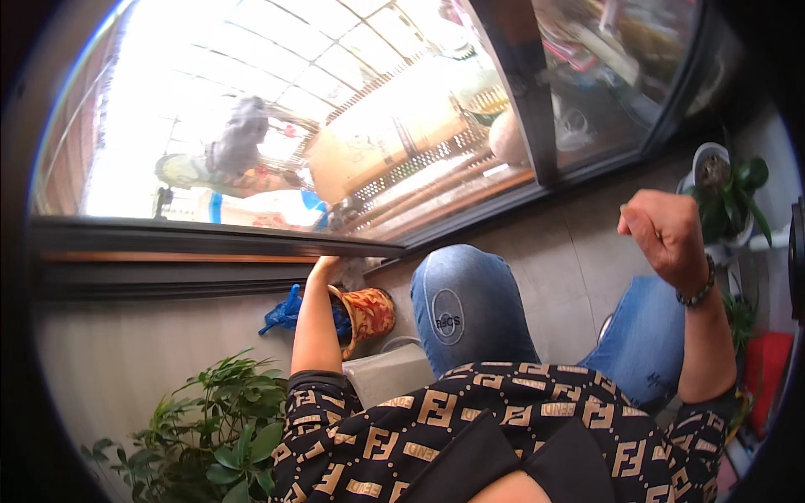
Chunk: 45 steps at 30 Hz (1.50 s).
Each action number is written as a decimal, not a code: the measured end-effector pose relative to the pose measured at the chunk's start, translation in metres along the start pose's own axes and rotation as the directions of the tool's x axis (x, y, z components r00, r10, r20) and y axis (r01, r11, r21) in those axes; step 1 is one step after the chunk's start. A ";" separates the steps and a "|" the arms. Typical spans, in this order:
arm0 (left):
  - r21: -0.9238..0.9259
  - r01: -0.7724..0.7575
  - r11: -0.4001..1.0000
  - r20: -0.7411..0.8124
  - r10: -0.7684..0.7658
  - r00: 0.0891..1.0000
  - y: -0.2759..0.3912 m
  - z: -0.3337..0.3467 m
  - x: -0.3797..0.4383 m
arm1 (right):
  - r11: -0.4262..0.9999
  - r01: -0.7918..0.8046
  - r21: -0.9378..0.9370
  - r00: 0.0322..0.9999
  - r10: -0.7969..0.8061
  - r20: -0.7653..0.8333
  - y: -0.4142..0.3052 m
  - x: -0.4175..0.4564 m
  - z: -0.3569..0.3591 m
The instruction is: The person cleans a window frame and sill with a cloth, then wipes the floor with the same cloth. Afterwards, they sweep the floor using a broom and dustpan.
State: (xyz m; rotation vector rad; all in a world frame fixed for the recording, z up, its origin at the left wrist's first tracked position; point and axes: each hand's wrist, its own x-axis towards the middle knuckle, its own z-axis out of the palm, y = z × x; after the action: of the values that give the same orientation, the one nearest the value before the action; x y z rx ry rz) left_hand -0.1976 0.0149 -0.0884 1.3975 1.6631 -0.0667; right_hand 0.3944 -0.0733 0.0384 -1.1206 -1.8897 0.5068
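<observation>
My left hand [326,266] reaches to the lower edge of a dark-framed glass door or window [264,242]; its fingers are hidden behind the frame. Beside that hand is a blurred, greyish translucent thing [354,271], and I cannot tell if the fingers touch it. Just below, a red-and-yellow patterned bin [372,311] leans or stands near my forearm, with a blue plastic bag [289,311] hanging out of its mouth. My right hand [668,231] is raised over the floor at the right, curled into a fist with nothing visible in it. A beaded bracelet [698,286] circles its wrist.
Through the glass show a cardboard box [383,148], a white-and-blue sack [264,209] and a metal grille [314,60]. A leafy plant [214,415] stands at the lower left. Potted plants [723,188] line the right side, above a red object [767,377]. My bent knee [468,308] is in the middle.
</observation>
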 end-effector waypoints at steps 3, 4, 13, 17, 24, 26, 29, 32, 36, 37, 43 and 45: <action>0.598 0.115 0.794 0.107 -0.221 0.969 0.004 -0.010 -0.012 | 0.999 0.008 0.052 0.998 -0.005 -0.062 -0.001 0.001 -0.004; 0.749 0.101 0.655 0.118 -0.282 0.952 0.019 -0.008 -0.011 | 0.997 -0.013 0.078 0.997 0.019 -0.079 -0.001 -0.001 -0.006; 0.716 -0.073 0.695 -0.205 0.309 0.929 0.166 0.042 -0.063 | 0.941 -0.192 0.277 0.968 0.228 -0.104 0.004 -0.005 -0.017; 0.661 0.034 0.750 -0.398 0.312 0.863 0.176 0.056 -0.071 | 0.909 -0.229 0.349 0.955 0.279 -0.098 0.005 -0.007 -0.018; 0.551 0.294 0.781 -0.596 0.123 0.793 0.129 0.057 -0.075 | 0.833 -0.332 0.442 0.905 0.414 -0.100 0.015 -0.012 -0.021; 0.511 0.313 0.801 -0.628 0.099 0.772 0.124 0.056 -0.076 | 0.819 -0.353 0.451 0.899 0.431 -0.080 0.017 -0.010 -0.019; 0.446 0.330 0.832 -0.655 0.052 0.754 0.130 0.056 -0.080 | 0.815 -0.353 0.458 0.901 0.428 -0.068 0.016 -0.010 -0.014; 0.403 0.351 0.845 -0.691 0.029 0.722 0.137 0.050 -0.084 | 0.813 -0.353 0.463 0.896 0.436 -0.082 0.015 -0.011 -0.020; 0.324 0.397 0.858 -0.688 -0.075 0.722 0.130 0.049 -0.074 | 0.818 -0.349 0.457 0.907 0.418 -0.057 0.019 -0.010 -0.025; 0.300 0.385 0.873 -0.678 -0.089 0.729 0.128 0.050 -0.074 | 0.812 -0.378 0.445 0.895 0.444 -0.049 0.020 -0.009 -0.023; 0.248 0.458 0.854 -0.731 -0.145 0.667 0.117 0.042 -0.082 | 0.789 -0.378 0.485 0.896 0.444 -0.023 0.027 -0.014 -0.031; 0.244 0.428 0.870 -0.746 -0.114 0.656 0.098 0.034 -0.078 | 0.783 -0.384 0.489 0.891 0.454 -0.027 0.027 -0.016 -0.034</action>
State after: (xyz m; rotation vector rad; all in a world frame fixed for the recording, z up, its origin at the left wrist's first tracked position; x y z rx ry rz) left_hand -0.1060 -0.0283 -0.0078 1.5603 2.6533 -0.0427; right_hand 0.4394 -0.0755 0.0309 -1.2014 -1.2757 1.0498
